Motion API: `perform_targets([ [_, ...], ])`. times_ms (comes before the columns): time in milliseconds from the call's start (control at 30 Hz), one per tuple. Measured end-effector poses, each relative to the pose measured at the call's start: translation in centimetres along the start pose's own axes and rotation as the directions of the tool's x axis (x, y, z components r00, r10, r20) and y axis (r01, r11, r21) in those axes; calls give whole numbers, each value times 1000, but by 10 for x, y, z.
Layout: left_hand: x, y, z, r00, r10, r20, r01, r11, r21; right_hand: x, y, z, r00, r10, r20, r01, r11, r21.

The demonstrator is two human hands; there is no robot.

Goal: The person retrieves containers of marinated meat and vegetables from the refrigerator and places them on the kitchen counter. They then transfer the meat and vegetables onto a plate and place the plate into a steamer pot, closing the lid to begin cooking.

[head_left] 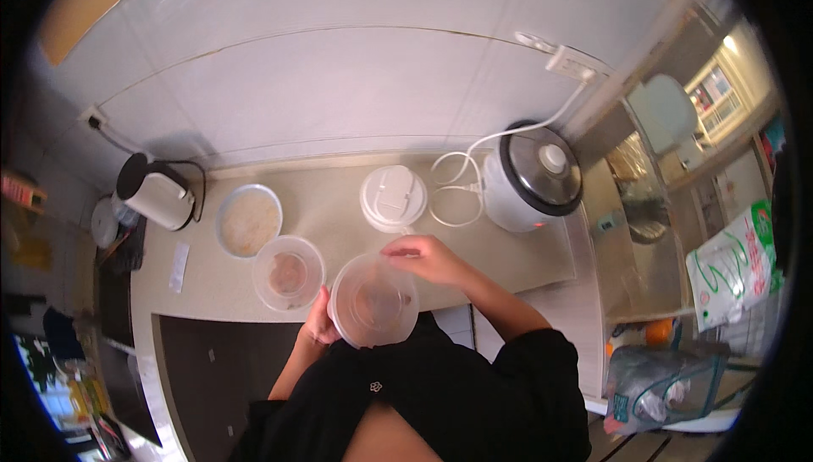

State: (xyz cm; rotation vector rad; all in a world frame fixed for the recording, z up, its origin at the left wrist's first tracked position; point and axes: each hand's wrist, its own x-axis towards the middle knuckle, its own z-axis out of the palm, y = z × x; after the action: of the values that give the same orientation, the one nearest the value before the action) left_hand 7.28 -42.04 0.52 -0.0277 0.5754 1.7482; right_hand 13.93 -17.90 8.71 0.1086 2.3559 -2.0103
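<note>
Both hands' grip (320,320) (423,257) closed around one clear tub (373,302); two bowls (288,273) (248,221) beside.

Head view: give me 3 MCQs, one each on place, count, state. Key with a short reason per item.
1. Where does the rice cooker stand?
A. far right of the counter
B. by the kettle
C. on the floor

2. How many clear round plastic containers show, held or on the counter?
A. one
B. two
C. four

3. What is the state of the held clear container?
A. lying flat on the counter
B. lifted and tilted between both hands
C. stacked on the rice cooker

Key: 1 A, it sits at the counter's right end, next to the sink. 2 B, one is held and the second clear container rests left of it. 3 B, the left hand and right hand have a grip on its rim.
</note>
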Motion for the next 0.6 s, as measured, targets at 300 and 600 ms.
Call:
perform_targets([
  [300,-7,-19,-6,971,-87,-224,115,987,113,-14,-31,-7,995,66,71,-39,941,-337],
  [600,-21,-26,23,976,59,-209,-51,998,43,-30,-56,0,969,-247,-21,196,816,-544],
])
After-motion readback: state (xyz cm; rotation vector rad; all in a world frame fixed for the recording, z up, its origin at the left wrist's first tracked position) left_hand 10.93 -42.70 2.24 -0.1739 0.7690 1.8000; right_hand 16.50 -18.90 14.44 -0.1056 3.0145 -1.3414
